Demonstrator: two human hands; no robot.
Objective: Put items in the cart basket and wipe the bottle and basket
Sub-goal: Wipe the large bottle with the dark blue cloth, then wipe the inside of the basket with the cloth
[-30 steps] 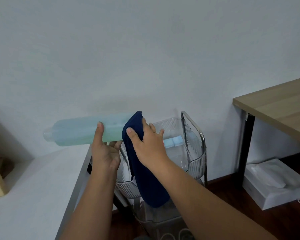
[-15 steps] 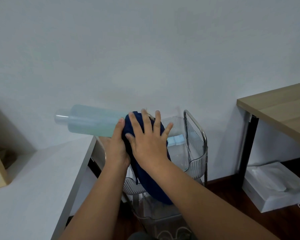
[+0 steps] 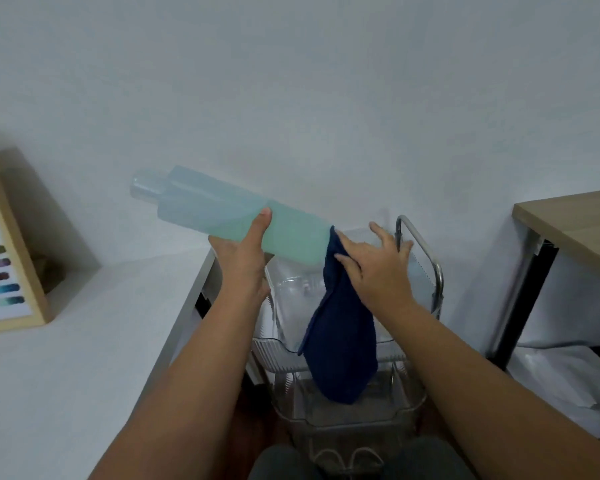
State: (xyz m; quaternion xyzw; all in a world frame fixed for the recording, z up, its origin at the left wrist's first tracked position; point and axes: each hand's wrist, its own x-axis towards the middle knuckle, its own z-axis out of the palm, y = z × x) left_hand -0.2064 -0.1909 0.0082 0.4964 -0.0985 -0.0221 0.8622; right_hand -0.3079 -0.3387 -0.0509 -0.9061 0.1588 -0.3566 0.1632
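Note:
My left hand (image 3: 245, 261) grips a pale green translucent bottle (image 3: 215, 211) around its middle and holds it sideways in the air, cap end to the left. My right hand (image 3: 378, 268) presses a dark blue cloth (image 3: 342, 344) against the bottle's base, fingers spread, and the cloth hangs down. Below them stands a clear plastic cart basket (image 3: 281, 348) with a metal handle (image 3: 426, 258). The cloth and my hands hide what lies inside it.
A white table (image 3: 66, 358) is at the left with a wooden framed colour chart (image 3: 4, 271) leaning on the wall. A wooden desk (image 3: 575, 223) with a black leg stands at the right, white packaging (image 3: 561, 379) under it. A lower cart tier (image 3: 347, 410) shows beneath.
My right hand has slid the cloth from the bottle's middle to its base end. The bottle has tilted, cap end higher, and my left hand has shifted its grip.

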